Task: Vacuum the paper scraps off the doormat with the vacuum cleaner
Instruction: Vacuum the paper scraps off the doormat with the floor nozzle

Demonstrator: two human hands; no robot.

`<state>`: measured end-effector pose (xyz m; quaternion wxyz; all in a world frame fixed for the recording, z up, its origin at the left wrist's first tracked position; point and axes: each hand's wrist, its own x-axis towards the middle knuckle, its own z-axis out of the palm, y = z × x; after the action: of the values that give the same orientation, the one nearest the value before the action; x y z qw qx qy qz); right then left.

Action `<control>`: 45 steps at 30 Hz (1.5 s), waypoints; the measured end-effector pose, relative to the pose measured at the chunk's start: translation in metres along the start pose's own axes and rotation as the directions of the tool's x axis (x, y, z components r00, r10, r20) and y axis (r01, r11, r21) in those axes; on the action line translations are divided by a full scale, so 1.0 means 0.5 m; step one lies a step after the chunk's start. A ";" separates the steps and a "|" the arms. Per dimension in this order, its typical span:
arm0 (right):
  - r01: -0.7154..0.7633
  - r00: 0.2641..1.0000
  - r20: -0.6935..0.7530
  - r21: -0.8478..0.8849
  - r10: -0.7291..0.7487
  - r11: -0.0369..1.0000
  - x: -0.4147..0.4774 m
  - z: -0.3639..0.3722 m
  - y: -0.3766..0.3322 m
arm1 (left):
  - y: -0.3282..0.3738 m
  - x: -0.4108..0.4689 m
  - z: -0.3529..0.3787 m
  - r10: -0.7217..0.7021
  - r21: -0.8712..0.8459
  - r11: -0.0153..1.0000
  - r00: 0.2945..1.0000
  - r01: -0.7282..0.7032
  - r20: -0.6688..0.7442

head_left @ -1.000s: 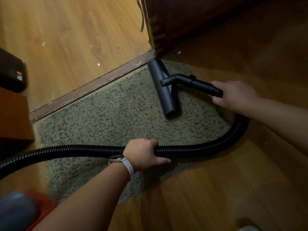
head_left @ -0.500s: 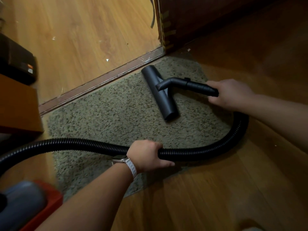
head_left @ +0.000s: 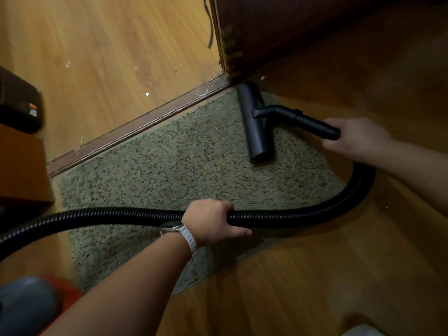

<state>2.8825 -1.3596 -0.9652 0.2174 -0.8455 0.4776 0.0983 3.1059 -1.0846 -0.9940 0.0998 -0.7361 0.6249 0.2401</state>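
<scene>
- Vacuum cleaner body (head_left: 24,306), pretty blurry, sits just off the doormat's (head_left: 169,166) near left corner.
- Left hand (head_left: 211,220) is over the mat's near edge, grip wrapped round the ribbed hose (head_left: 303,214).
- Right hand (head_left: 358,137) is at the mat's right edge, grip closed on the nozzle tube (head_left: 312,122).
- Floor nozzle (head_left: 254,132) is flat on the mat's far right corner.
- A few paper scraps (head_left: 147,94) lie on the floor beyond the mat's far edge.

This is looking like a home's doorway: warm wood-plank flooring (head_left: 109,44) is running on both sides of a brown threshold strip (head_left: 135,126), and a shaggy grey-green doormat (head_left: 181,170) is lying against it. A dark wooden door (head_left: 291,32) is standing at the strip's far end.
</scene>
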 end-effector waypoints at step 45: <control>0.151 0.988 0.084 -0.297 -0.131 0.943 0.021 -0.004 -0.130 | 0.008 -0.081 -0.005 -0.036 -0.048 0.998 0.996 0.040 0.083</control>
<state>2.9430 -1.3395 -0.9495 0.1066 -0.8974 0.3882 0.1809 3.0986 -1.0511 -0.9716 0.1115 -0.7397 0.5999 0.2838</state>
